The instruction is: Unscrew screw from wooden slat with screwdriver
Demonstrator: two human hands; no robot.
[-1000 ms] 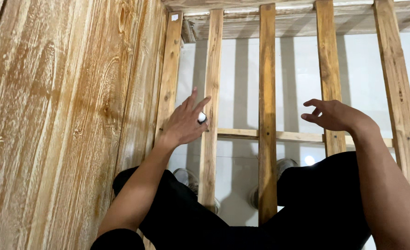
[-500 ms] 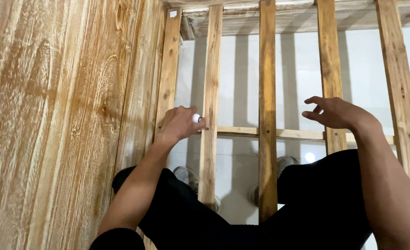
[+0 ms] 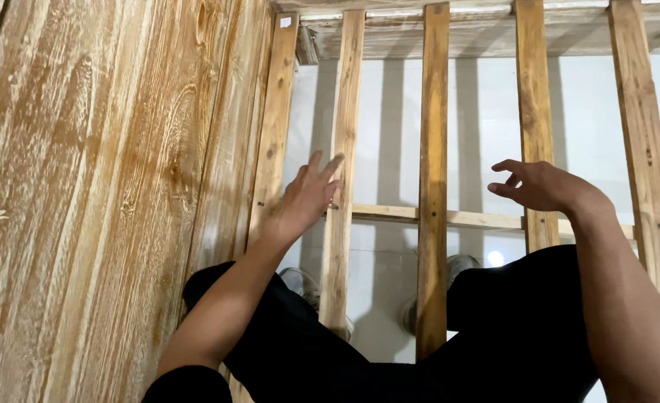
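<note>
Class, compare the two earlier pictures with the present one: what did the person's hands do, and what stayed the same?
The left hand went from spread to curled shut around a small white thing, and is now spread open again beside the wooden slat; the white thing no longer shows. The right hand stayed raised, fingers loosely curled, holding nothing. The slat frame and the wooden panel did not move.

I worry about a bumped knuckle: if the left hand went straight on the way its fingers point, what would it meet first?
Probably the wooden slat just beyond the left hand; its fingertips already overlap the slat, though depth is unclear.
</note>
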